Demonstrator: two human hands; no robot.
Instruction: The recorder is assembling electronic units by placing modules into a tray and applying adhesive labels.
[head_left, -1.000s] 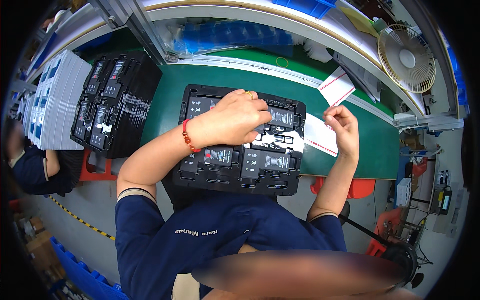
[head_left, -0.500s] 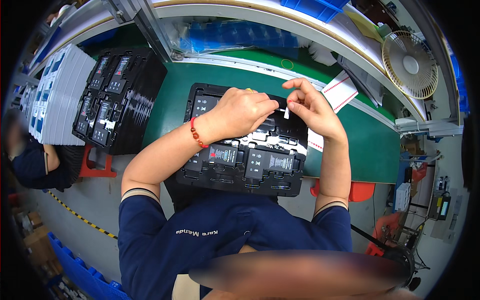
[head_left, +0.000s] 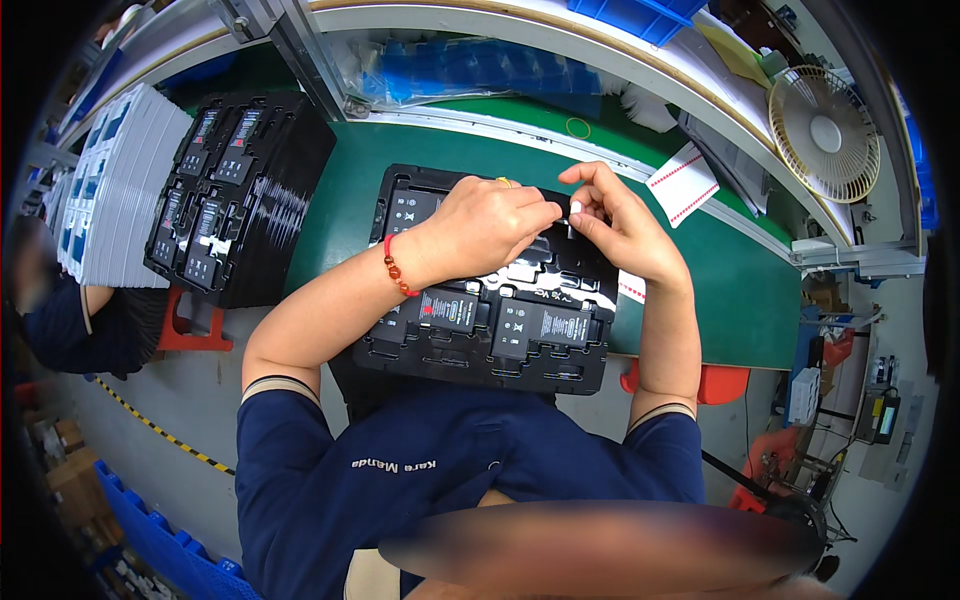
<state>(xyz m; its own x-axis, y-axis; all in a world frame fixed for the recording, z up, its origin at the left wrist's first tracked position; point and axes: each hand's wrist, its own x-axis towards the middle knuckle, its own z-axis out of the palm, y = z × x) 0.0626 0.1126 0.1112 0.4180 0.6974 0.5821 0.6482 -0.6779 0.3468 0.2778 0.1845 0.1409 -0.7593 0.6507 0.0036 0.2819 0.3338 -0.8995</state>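
A black plastic tray lies on the green bench in front of me, with flat black batteries in its compartments. Over its far half, my left hand has its fingers bent closed; whatever they grip is hidden. Just to the right, my right hand pinches a small white tab between thumb and a finger, its other fingers curled above. Both sets of fingertips are close together near the tray's far right corner. My left hand and forearm cover part of the far left battery.
At left stand a stack of black trays and a stack of white trays. A white sheet with red marks lies at right, below a fan. A shelf spans the back. Another person sits far left.
My right hand's pinching fingers have shifted slightly, and the white tab now sits higher between them. My left hand has barely moved, and the tray stays in place.
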